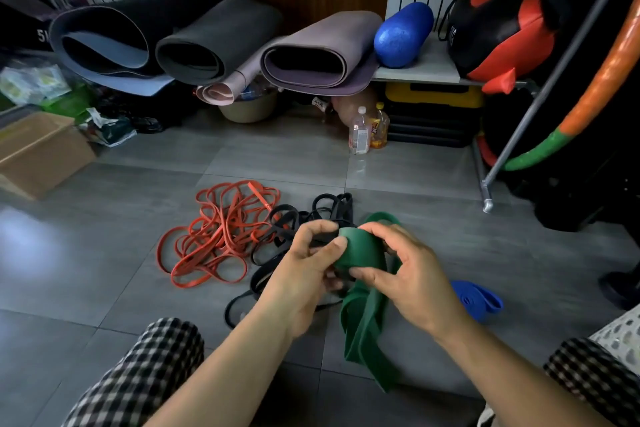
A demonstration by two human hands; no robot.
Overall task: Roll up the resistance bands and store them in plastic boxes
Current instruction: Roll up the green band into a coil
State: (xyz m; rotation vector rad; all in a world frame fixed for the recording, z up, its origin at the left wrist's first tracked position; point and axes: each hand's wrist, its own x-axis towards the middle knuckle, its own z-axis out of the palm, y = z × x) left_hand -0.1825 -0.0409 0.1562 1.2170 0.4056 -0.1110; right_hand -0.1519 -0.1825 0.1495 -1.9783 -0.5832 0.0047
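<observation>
Both hands hold a green band [360, 253] between them, above the floor [104, 253]. The left hand [308, 274] grips its rolled part from the left, thumb on the front. The right hand [412, 277] holds it from the right, fingers curled over the top. The loose rest of the band hangs below the hands to the floor. Just beyond the left hand lie black bands [325, 208], and red bands [218, 236] lie farther to its left. Right of the right hand lies a blue band [479, 300], seemingly folded. Well beyond both hands stand two bottles [360, 132].
</observation>
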